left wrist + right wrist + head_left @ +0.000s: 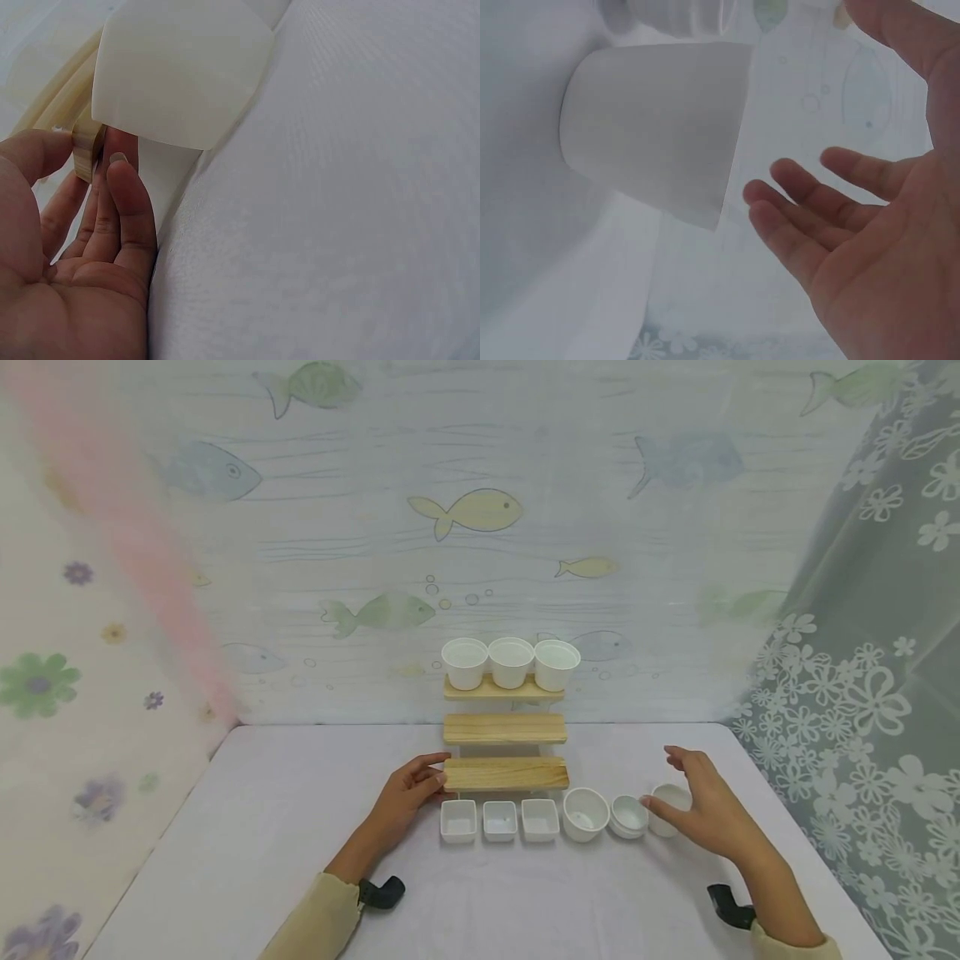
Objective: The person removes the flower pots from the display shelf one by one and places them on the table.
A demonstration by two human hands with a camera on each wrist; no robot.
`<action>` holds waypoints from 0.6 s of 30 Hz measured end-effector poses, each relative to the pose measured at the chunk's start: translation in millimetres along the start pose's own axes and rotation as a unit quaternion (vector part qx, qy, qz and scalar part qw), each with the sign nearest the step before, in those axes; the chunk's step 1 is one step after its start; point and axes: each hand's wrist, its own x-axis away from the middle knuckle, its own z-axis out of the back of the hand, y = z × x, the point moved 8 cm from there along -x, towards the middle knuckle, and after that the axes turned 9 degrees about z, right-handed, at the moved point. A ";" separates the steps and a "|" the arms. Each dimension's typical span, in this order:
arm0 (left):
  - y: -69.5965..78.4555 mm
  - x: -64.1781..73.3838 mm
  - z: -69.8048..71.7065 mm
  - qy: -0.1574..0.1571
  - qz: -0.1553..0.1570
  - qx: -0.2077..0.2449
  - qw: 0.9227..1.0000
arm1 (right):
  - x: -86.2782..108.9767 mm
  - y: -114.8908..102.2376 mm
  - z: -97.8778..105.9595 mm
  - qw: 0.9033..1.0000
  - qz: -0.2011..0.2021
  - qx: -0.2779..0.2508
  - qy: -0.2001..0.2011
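Note:
My left hand pinches the left end of the lowest wooden step of a three-tier display stand. In the left wrist view the thumb lies on one side of the board end and fingers on the other; a white square dish covers part of it. My right hand hovers with spread fingers by the rightmost round white cup, partly hidden behind the thumb. The right wrist view shows that cup apart from the fingers.
Three white cups line the top step; the middle step is bare wood. Before the stand sit square dishes, a round bowl and small stacked bowls. A fish-print curtain hangs behind the white-covered table.

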 end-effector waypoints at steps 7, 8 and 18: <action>2.3 -5.9 1.1 -0.015 -0.007 0.013 1.000 | -13.0 -7.7 1.5 1.000 0.008 -0.006 0.026; 2.8 -7.2 1.2 -0.018 -0.008 0.015 1.000 | -15.1 -9.2 1.5 0.999 0.010 -0.006 0.030; 6.5 -19.9 7.4 -0.039 -0.014 0.023 0.999 | -32.1 -22.0 -2.1 0.998 0.006 -0.024 0.054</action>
